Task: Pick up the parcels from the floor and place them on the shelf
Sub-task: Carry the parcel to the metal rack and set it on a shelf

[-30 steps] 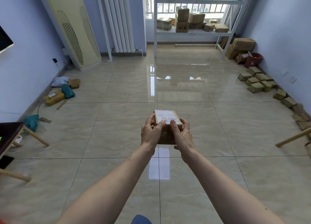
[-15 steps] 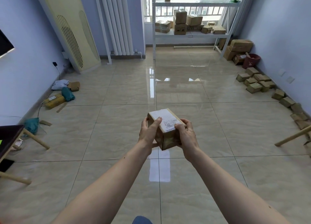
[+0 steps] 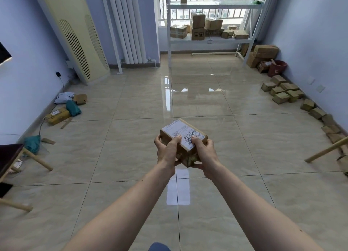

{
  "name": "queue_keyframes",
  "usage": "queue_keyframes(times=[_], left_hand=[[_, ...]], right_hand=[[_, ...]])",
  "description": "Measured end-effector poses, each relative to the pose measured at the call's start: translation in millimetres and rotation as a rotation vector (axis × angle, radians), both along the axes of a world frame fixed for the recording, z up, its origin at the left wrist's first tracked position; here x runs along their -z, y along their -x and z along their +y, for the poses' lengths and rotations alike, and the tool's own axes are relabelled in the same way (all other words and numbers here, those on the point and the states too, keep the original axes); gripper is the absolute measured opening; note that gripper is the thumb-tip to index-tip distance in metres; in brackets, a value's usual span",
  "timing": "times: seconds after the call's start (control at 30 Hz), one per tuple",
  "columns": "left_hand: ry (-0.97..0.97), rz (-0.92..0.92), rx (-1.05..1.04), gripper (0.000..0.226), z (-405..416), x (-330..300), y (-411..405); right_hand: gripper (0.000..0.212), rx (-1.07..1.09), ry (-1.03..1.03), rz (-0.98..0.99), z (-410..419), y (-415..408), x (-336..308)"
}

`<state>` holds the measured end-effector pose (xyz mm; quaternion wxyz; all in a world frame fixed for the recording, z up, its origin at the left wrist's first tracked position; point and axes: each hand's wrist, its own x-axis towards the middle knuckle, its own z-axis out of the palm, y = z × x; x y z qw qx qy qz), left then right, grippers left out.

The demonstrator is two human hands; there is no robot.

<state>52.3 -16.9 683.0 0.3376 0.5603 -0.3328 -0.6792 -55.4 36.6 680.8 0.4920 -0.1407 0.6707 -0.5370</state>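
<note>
Both hands, left hand (image 3: 167, 151) and right hand (image 3: 204, 151), clasp the parcel (image 3: 183, 137), now turned corner-on since a moment ago; the shelf (image 3: 211, 40) ahead of them looms nearer, so delivery is underway.

Both your bare forearms reach forward and converge. Your left hand (image 3: 168, 151) and right hand (image 3: 204, 151) clasp a small cardboard parcel (image 3: 183, 135) between them, thumbs lying on its labelled top, fingers curled under its sides.

One held parcel (image 3: 183, 137), two hands (image 3: 167, 151), roughly ten shelf boxes (image 3: 197, 20).
</note>
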Motion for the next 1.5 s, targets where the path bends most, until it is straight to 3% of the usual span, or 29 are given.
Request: queue_keyframes(times=[0.27,0.53,0.67,0.93,1.1,1.33,1.5], left_hand=[[-0.032,0.007,0.054,0.091,-10,1,-13],[-0.009,0.033,0.019,0.067,-9,-3,-9],[-0.021,0.072,-0.028,0.076,-4,0,-5],[-0.098,-0.044,0.126,0.066,-10,-6,-10],[-0.081,-0.002,0.174,0.062,-13,-13,-13],[-0.076,0.014,0.072,0.051,-9,-9,-9],[-0.084,0.004,0.136,0.063,-3,-14,-8]], right_hand=[[0.042,-0.024,0.002,0.076,2,20,-5],[0.055,-0.062,-0.001,0.078,1,24,-7],[0.065,-0.035,-0.004,0.013,2,19,-5],[0.056,-0.026,0.003,0.040,2,32,-6],[0.052,-0.107,0.017,0.065,2,39,-9],[0.076,-0.052,-0.021,0.026,0,30,-1],[0.068,-0.031,0.000,0.011,-4,29,0]])
